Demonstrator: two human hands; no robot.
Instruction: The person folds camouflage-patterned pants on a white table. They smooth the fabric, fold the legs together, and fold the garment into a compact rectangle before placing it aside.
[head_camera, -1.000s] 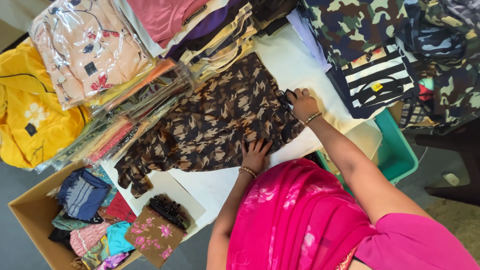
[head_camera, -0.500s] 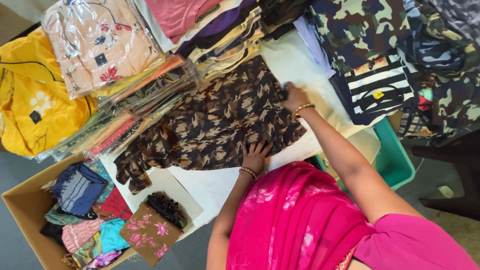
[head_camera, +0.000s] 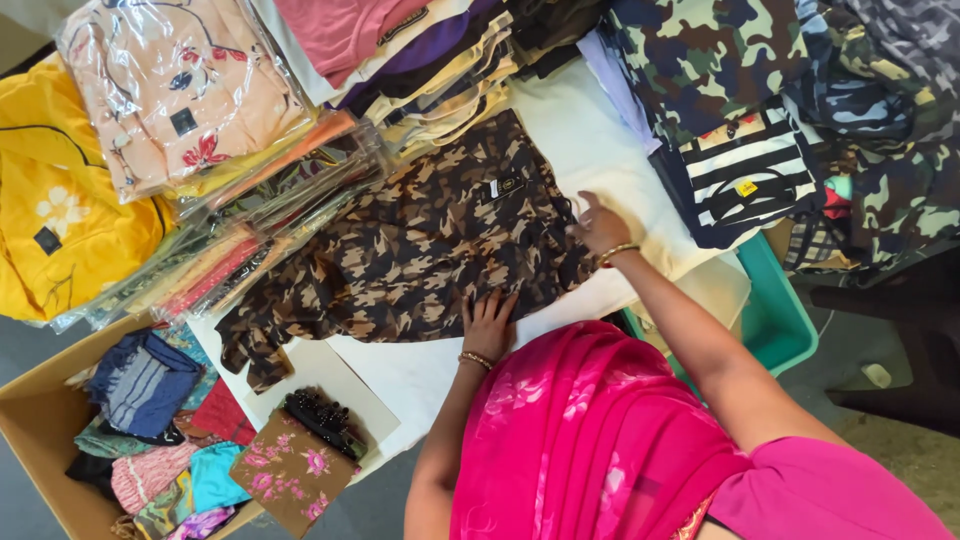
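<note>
A brown camouflage garment (head_camera: 420, 250) lies spread on a white sheet-covered table (head_camera: 580, 140). My left hand (head_camera: 487, 325) rests flat on the garment's near edge, fingers apart, with a bangle at the wrist. My right hand (head_camera: 600, 228) lies on the garment's right edge, fingers spread over the cloth, also with a bangle. Neither hand holds anything. My pink clothing (head_camera: 600, 440) fills the lower right of the view.
Plastic-wrapped folded clothes (head_camera: 190, 100) and a yellow garment (head_camera: 60, 230) are stacked to the left. Green camouflage clothes (head_camera: 720, 60) and a striped piece (head_camera: 745, 175) lie at right. A cardboard box (head_camera: 30, 440) of folded fabrics stands lower left. A teal bin (head_camera: 775, 320) sits beside the table.
My right hand has slid a little nearer to me along the garment's right edge. My left hand stays pressed in the same spot. The garment has not shifted.
</note>
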